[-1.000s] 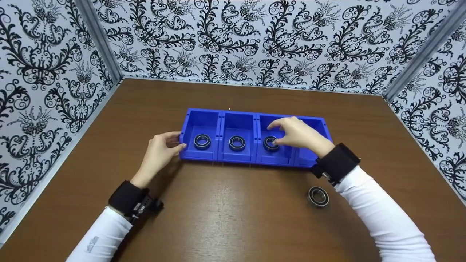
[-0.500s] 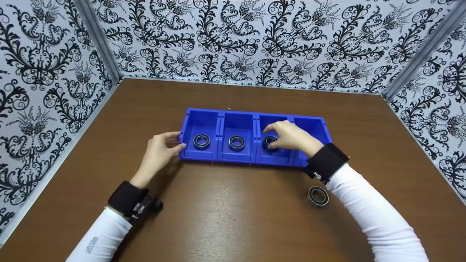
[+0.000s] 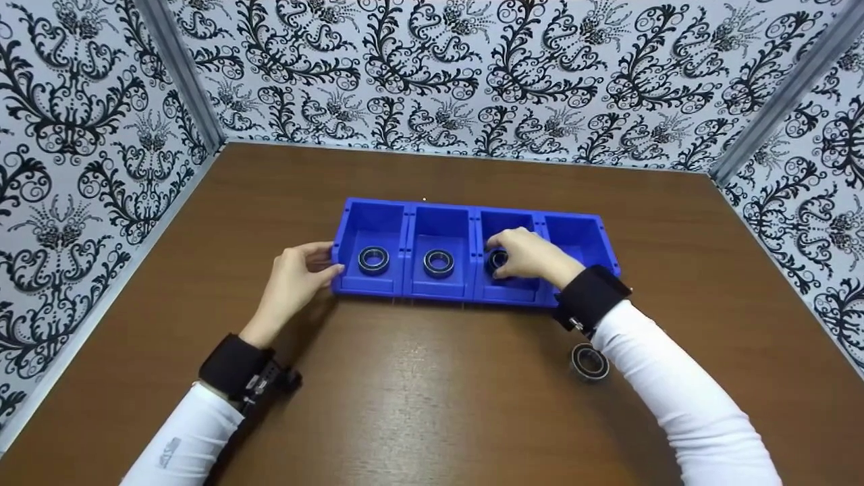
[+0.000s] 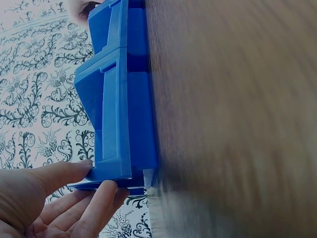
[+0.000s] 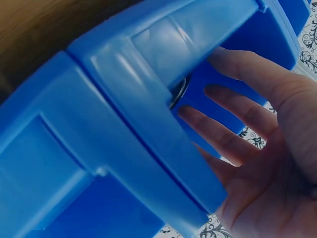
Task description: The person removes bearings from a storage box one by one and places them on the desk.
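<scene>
A blue tray [image 3: 406, 251] with several compartments lies across the table's middle. Black bearings sit in the first [image 3: 373, 260], second [image 3: 439, 263] and third [image 3: 496, 259] compartments; the rightmost [image 3: 579, 237] holds nothing. My right hand [image 3: 533, 260] reaches into the third compartment, fingertips on that bearing and hiding most of it. In the right wrist view the fingers [image 5: 218, 129] lie spread and fairly straight beside the bearing's rim [image 5: 179, 91]. My left hand [image 3: 297, 280] rests against the tray's left end, thumb [image 4: 59, 173] and fingers touching its corner [image 4: 111, 171].
One loose bearing [image 3: 587, 362] lies on the brown table [image 3: 418, 391] in front of the tray's right end, partly under my right sleeve. Patterned walls [image 3: 432, 74] close off the back and both sides.
My right hand has slid left and lower into the third compartment, covering more of the bearing. The left hand and the tray have stayed put.
</scene>
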A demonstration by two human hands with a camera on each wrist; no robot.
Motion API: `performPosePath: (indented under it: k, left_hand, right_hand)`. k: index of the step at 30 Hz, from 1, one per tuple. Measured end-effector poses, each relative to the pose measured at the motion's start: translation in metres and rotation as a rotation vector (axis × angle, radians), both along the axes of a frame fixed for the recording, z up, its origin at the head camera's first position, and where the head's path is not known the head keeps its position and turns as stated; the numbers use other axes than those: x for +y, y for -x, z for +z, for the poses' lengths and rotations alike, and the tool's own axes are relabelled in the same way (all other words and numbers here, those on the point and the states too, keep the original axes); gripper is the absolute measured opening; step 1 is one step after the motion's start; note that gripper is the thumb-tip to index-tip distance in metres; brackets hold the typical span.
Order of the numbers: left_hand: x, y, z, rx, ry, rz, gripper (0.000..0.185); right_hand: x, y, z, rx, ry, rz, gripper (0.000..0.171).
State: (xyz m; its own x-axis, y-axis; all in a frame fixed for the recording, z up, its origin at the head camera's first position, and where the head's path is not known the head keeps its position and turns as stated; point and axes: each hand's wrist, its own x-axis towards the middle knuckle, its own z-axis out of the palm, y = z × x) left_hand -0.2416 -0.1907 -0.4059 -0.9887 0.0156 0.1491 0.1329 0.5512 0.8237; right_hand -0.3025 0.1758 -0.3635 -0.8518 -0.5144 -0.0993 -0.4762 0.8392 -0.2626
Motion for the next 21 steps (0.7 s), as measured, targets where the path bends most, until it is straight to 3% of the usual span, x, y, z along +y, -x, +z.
performPosePath:
  k: [16,21]
  left_hand:
    - [-0.0008,0.0008,-0.0009,0.004,-0.006,0.002,0.043]
    - [-0.0009,0.0007,-0.0009,0.007,0.004,0.003,0.043]
  right_hand:
    - [-0.0039,0.0063,-0.0058,0.022,-0.032,-0.039,0.043]
    - [-0.0057,0.0065,-0.0081,0.035,-0.028,-0.042,0.034]
